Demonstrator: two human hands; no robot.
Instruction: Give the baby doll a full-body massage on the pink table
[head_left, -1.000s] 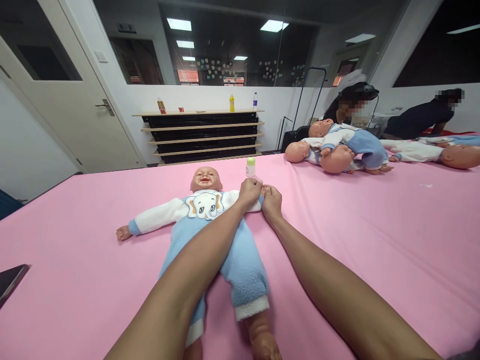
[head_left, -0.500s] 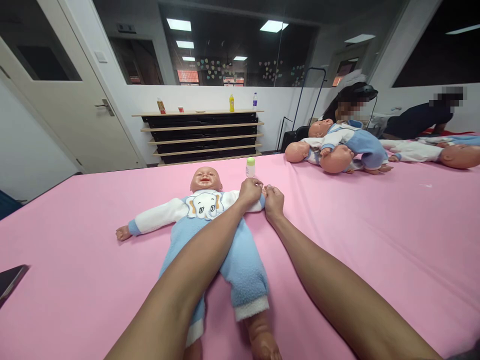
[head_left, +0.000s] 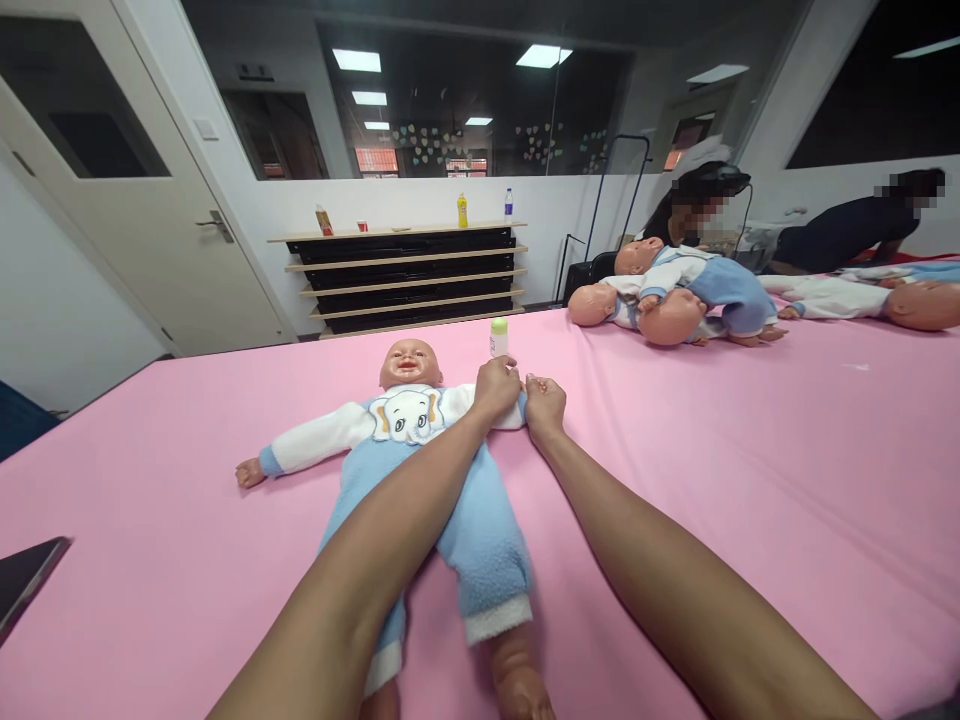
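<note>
A baby doll (head_left: 480, 570) lies face up, its head away from me, in a white top with an elephant face (head_left: 411, 416) and light-blue trousers. My left hand (head_left: 496, 388) crosses over its body and closes at the outstretched arm on the right. Beside it my right hand (head_left: 546, 408) is closed at the blue cuff (head_left: 523, 409) of that same arm. The fingertips of both hands nearly meet, and the doll's hand there is mostly hidden by them. Just beyond my left hand stands a small white bottle with a green cap (head_left: 499, 337).
A pink sheet (head_left: 150, 430) covers the table. At the left edge lies a dark phone (head_left: 30, 580). Several other dolls (head_left: 675, 300) are piled at the far right, with one person (head_left: 686, 205) behind them and another (head_left: 847, 228) farther right. Shelves (head_left: 405, 255) stand behind the table.
The view has shifted slightly. Both hands stay at the doll's arm, their fingers barely moved.
</note>
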